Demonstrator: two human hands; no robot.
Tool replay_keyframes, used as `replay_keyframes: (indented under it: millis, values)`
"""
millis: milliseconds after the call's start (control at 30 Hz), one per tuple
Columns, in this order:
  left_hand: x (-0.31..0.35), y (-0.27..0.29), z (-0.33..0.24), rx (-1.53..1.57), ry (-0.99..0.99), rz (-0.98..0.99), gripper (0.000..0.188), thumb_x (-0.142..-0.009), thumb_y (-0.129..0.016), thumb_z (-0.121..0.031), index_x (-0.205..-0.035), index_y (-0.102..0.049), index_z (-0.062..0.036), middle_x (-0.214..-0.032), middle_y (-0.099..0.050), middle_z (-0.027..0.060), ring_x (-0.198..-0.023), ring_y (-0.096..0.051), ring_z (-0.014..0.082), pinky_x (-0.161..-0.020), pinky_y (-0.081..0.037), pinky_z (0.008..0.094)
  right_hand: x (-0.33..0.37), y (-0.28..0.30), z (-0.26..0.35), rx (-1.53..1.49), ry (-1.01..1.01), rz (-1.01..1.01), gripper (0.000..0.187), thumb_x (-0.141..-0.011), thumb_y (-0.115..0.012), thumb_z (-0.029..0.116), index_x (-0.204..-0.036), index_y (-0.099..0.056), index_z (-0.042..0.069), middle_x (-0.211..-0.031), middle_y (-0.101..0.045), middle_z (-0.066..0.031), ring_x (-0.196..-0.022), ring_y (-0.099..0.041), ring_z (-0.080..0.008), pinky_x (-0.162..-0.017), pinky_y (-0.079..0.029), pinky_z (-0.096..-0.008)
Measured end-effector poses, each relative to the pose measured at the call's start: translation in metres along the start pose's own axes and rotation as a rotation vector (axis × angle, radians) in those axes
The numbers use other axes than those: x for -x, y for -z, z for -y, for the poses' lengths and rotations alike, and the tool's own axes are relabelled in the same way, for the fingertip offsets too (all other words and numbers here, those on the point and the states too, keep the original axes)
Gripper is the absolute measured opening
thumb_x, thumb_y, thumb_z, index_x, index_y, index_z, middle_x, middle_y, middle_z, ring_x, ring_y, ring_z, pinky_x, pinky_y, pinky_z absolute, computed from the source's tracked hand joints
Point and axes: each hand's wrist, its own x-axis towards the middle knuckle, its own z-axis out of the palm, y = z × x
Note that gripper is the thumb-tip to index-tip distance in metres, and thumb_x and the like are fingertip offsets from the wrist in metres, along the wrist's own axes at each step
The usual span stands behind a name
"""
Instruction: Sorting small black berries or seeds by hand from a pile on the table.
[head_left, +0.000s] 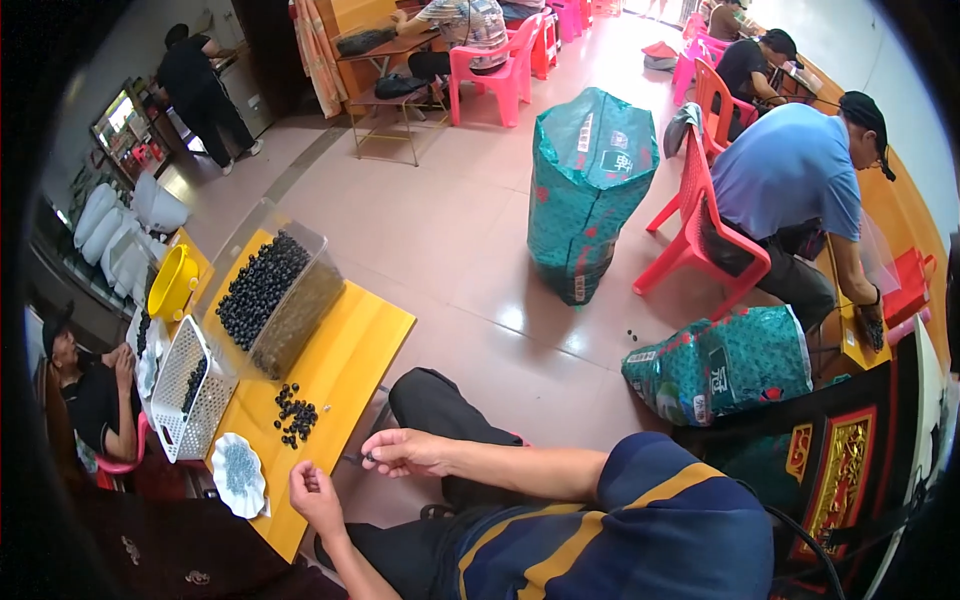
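My right hand [408,453] is off the table's edge, thumb and fingers pinched on a small black piece [371,457]. Beside it, over the table's near end, my left hand [316,494] has its fingers curled together; what they hold, if anything, is too small to make out. Just beyond the hands, a loose pile of small shiny black pieces [296,415] lies on the yellow table [345,345]. To the left of my left hand, a white scalloped dish [222,448] holds tiny pale-blue bits [240,466].
A clear bin [318,290] full of black pieces stands farther along the table, beside a white perforated basket [208,415] and a yellow basin [172,284]. Green bags [592,190] stand and lie on the floor. A person in blue [785,175] works at right; another sits at left.
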Motion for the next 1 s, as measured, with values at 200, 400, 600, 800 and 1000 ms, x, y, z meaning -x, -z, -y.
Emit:
replay_keyframes:
  millis: [200, 400, 600, 800, 1000]
  values:
    - [0.045, 0.001, -0.089, 0.221, -0.139, 0.286, 0.010, -0.078, -0.068, 0.004, -0.080, -0.060, -0.0028, -0.080, -0.063, 0.0081, -0.068, -0.061, 0.0174, -0.063, -0.051, 0.0286, -0.009, 0.012, -0.007, -0.282, 0.016, -0.001, 0.027, -0.094, -0.069, 0.019, -0.119, -0.061, 0.014, -0.112, -0.070, -0.0016, -0.100, -0.067, -0.0122, -0.087, -0.055, -0.0299]
    - [0.072, -0.044, -0.107, 0.312, -0.207, 0.346, 0.009, -0.080, -0.074, -0.001, -0.087, -0.069, -0.0019, -0.081, -0.066, 0.0119, -0.066, -0.066, 0.0218, -0.060, -0.052, 0.0308, 0.003, 0.013, 0.002, -0.366, 0.110, 0.073, 0.029, -0.097, -0.063, 0.014, -0.124, -0.055, 0.007, -0.115, -0.066, -0.0098, -0.099, -0.068, -0.0214, -0.093, -0.056, -0.0382]
    - [0.085, -0.049, -0.110, 0.358, -0.015, 0.174, 0.015, -0.077, -0.078, 0.003, -0.087, -0.067, -0.0003, -0.077, -0.066, 0.0072, -0.064, -0.060, 0.0125, -0.061, -0.049, 0.0272, 0.003, 0.006, 0.005, -0.405, 0.097, 0.115, 0.028, -0.096, -0.064, 0.015, -0.123, -0.056, 0.010, -0.113, -0.067, -0.0056, -0.095, -0.067, -0.0170, -0.093, -0.055, -0.0390]
    - [0.084, -0.052, -0.104, 0.318, -0.251, 0.151, 0.016, -0.080, -0.074, 0.005, -0.094, -0.069, -0.0007, -0.082, -0.066, 0.0108, -0.073, -0.067, 0.0214, -0.070, -0.053, 0.0302, 0.003, 0.006, 0.007, -0.450, 0.126, 0.096, 0.025, -0.096, -0.064, 0.016, -0.120, -0.058, 0.013, -0.108, -0.065, -0.0036, -0.090, -0.065, -0.0150, -0.090, -0.056, -0.0373]
    - [0.078, -0.045, -0.102, 0.300, -0.223, 0.209, 0.018, -0.080, -0.071, 0.006, -0.097, -0.070, -0.0013, -0.087, -0.067, 0.0118, -0.080, -0.068, 0.0279, -0.074, -0.053, 0.0325, 0.003, 0.002, 0.004, -0.424, 0.133, 0.112, 0.025, -0.097, -0.064, 0.016, -0.121, -0.058, 0.012, -0.108, -0.064, -0.0051, -0.092, -0.063, -0.0161, -0.090, -0.055, -0.0371]
